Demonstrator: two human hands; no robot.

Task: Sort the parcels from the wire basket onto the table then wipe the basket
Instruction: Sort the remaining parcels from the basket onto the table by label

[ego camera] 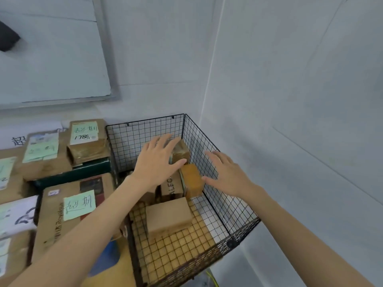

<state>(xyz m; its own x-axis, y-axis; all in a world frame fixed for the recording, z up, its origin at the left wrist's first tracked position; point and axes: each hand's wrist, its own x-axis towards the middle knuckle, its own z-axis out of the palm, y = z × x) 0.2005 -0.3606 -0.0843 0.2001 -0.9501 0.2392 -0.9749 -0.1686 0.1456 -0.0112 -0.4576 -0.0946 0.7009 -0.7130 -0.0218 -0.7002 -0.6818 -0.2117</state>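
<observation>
sorting looks partway: labelled parcels [86, 139] lie stacked just left of the wire basket [199, 137], yet several sit inside it, a flat brown box [169, 216] nearest. the left hand [157, 160] and right hand [226, 172] hover above them, fingers spread, holding nothing. wiping not yet begun.

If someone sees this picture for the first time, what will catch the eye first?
Two open hands, the left hand and right hand, reach over a black wire basket in the wall corner. Inside lie brown parcels, the nearest a plain box. Left of it, other boxes carry pale green notes.
</observation>
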